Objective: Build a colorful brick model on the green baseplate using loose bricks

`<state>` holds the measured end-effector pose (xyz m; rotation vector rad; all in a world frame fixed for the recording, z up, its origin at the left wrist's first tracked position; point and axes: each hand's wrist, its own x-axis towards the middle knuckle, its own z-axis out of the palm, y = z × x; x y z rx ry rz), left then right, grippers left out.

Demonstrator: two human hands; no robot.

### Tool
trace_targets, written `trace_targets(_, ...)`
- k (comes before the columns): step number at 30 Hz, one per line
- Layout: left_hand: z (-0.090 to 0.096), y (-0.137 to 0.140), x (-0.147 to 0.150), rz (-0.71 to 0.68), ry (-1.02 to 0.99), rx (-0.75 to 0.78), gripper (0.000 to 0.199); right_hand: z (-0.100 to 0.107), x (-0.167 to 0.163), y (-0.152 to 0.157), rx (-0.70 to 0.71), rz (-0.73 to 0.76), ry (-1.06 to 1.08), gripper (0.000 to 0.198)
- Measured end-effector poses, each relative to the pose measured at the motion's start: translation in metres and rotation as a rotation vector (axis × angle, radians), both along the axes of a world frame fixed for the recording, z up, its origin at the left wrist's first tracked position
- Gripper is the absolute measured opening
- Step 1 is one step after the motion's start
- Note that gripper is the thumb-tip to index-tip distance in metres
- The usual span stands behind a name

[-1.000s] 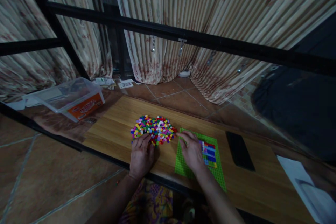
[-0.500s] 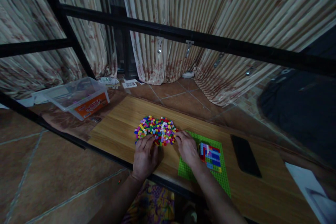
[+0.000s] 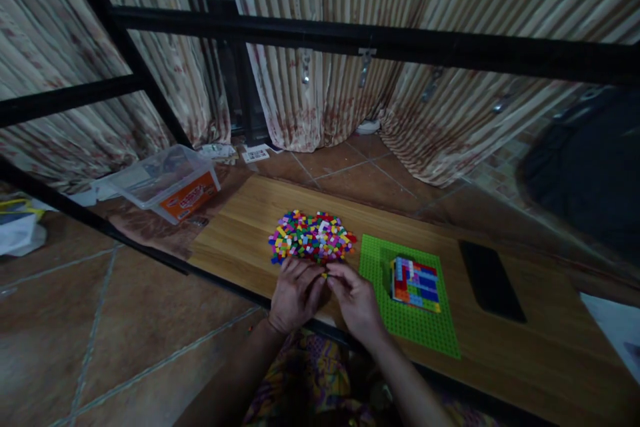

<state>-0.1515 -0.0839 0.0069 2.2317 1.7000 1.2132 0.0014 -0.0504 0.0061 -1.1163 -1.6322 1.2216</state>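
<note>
Nearest is a patterned cloth [image 3: 307, 373] on the lap of the person, below the 2 hands. The left hand [image 3: 295, 293] is bent near the front edge of the worktop [image 3: 233, 227]; its fingertips are beside 1 small yellow brick [image 3: 325, 275], but I cannot tell if they also grip it. The right hand [image 3: 356, 300] has its thumb and finger pinched on this brick. Just beyond the hands lies a loose pile of bricks [image 3: 313, 233] in many colours. To the right of the pile is a green baseplate [image 3: 417, 333], and on it stands a multicoloured brick build [image 3: 415, 285]. Farther right a flat black object [image 3: 493, 280] lies on the worktop. Beyond the left end, a clear plastic box [image 3: 173, 170] with an orange label is on the floor. Behind, striped curtains [image 3: 325, 93] hang past a black metal bar [image 3: 280, 28].
</note>
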Motion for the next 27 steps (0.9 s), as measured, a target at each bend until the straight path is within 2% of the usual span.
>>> trace_targets(10,0.0,0.0,0.0,0.007,-0.007,-0.011,0.012,0.004,-0.01,-0.003,-0.008,-0.107,-0.068,0.026)
trace_targets(15,-0.002,0.0,-0.002,0.024,-0.012,-0.001,0.008,0.011,0.0,-0.008,0.0,-0.132,-0.047,0.02)
trace_targets(20,-0.005,0.001,-0.003,0.04,-0.026,0.033,0.009,0.021,0.04,-0.01,0.072,-0.228,-0.118,0.019)
trace_targets(27,-0.007,0.003,-0.004,0.041,0.001,0.052,0.007,0.021,0.122,0.005,0.225,-0.506,-0.327,0.025)
